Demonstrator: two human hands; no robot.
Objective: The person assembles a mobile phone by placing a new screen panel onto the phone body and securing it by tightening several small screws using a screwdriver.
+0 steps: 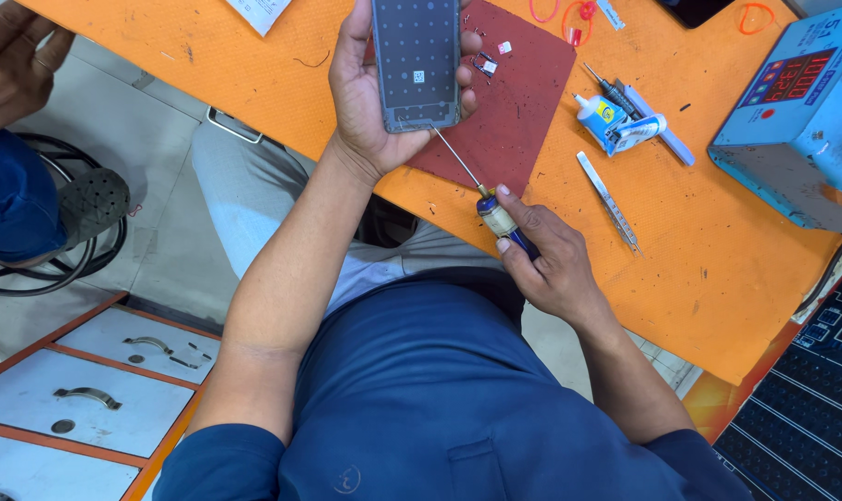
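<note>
Bare orange surface (718, 278) lies open right of the right hand (551, 264), past the metal tweezers (608, 200). Further right, the blue meter box (797, 121) blocks passage; glue tubes (616, 125) crowd the space beyond the tweezers.

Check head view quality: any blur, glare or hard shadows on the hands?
Head view: even, soft light with faint shadows; left hand, phone panel and right hand on the screwdriver are sharp; no glare on the orange table; wide-angle bending at edges.
</note>
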